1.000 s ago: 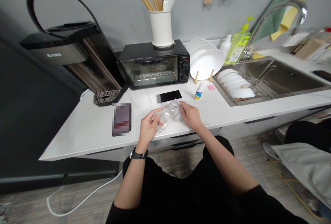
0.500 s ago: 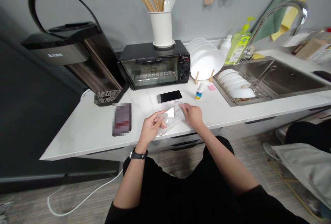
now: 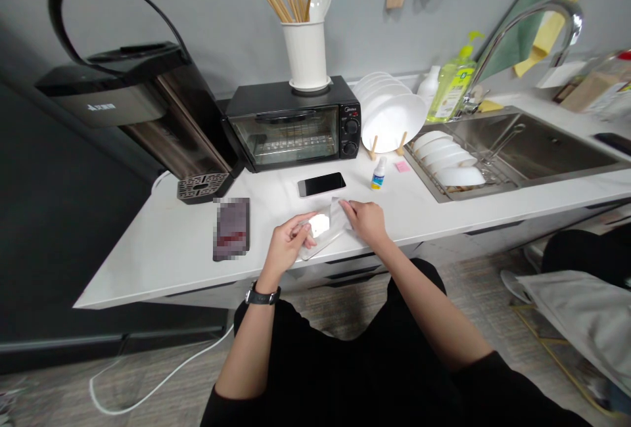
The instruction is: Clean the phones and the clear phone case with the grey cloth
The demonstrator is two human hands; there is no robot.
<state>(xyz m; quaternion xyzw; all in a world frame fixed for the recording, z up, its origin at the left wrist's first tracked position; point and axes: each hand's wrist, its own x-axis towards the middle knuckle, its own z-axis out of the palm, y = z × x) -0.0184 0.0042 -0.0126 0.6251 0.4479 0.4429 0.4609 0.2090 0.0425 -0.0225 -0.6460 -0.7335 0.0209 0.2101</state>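
Note:
A clear plastic packet (image 3: 326, 230) with a white piece inside lies near the front edge of the white counter (image 3: 167, 249). My left hand (image 3: 286, 248), with a watch on its wrist, pinches the packet's left end. My right hand (image 3: 367, 220) grips the packet's right end, fingers closed. A black phone (image 3: 321, 184) lies just behind the packet.
A blurred dark card (image 3: 231, 227) lies left of my hands. Behind stand a water dispenser (image 3: 142, 112), a toaster oven (image 3: 293, 125) with a utensil holder (image 3: 305, 52), a plate rack (image 3: 392, 118), a small bottle (image 3: 378, 174) and a pink note (image 3: 403, 166). The sink (image 3: 522, 148) holds bowls.
The packet has come down from a raised tilt to lie low on the counter. Both hands stayed on its ends and shifted only slightly.

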